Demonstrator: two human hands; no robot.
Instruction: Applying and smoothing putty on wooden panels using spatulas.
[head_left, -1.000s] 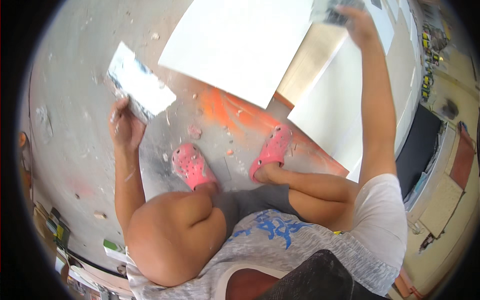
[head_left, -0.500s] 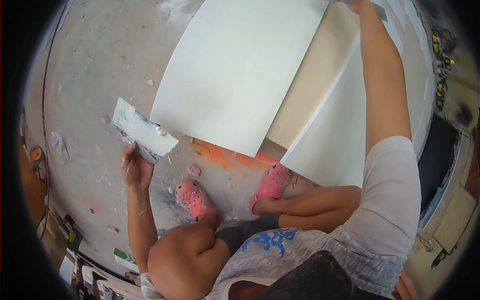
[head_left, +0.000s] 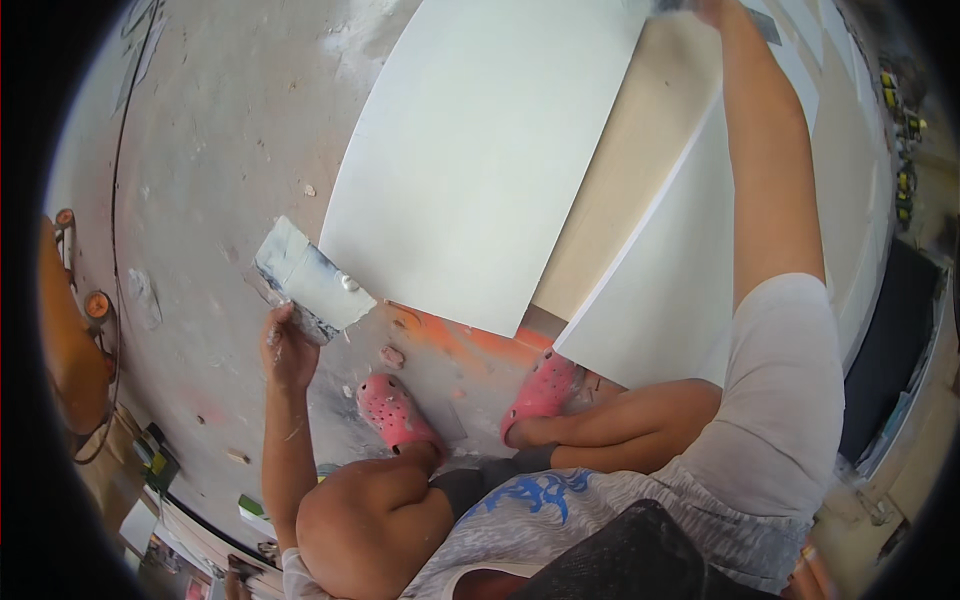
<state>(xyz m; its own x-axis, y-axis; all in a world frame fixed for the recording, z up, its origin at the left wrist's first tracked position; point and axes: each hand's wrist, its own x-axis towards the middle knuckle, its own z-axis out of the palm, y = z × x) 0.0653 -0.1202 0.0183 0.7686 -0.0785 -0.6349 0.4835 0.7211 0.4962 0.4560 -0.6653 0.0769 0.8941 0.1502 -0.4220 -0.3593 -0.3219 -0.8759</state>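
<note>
My left hand (head_left: 291, 350) grips the lower edge of a wide putty knife (head_left: 315, 277), its flat face smeared with white filler and a small lump near one end. It is held over the floor beside the lower left corner of a large white panel (head_left: 470, 170). My right hand (head_left: 712, 12) reaches far forward and is partly cut off by the upper edge. Next to its fingers is a blurred grey object (head_left: 665, 8), too smeared to name. The hand is over the far end of a beige strip (head_left: 645, 160) between the white panel and a second white panel (head_left: 665, 270).
Pink clogs (head_left: 395, 410) on my feet stand close to the panels' near edges. The concrete floor (head_left: 220, 180) carries orange paint marks and crumbs. A cable (head_left: 117, 200) and an orange machine (head_left: 75, 330) are on the left. A dark slab (head_left: 890, 350) lies on the right.
The view has shifted slightly, so the panels and floor appear a little lower and to the right. My left hand still holds the putty knife; my right arm stays stretched forward.
</note>
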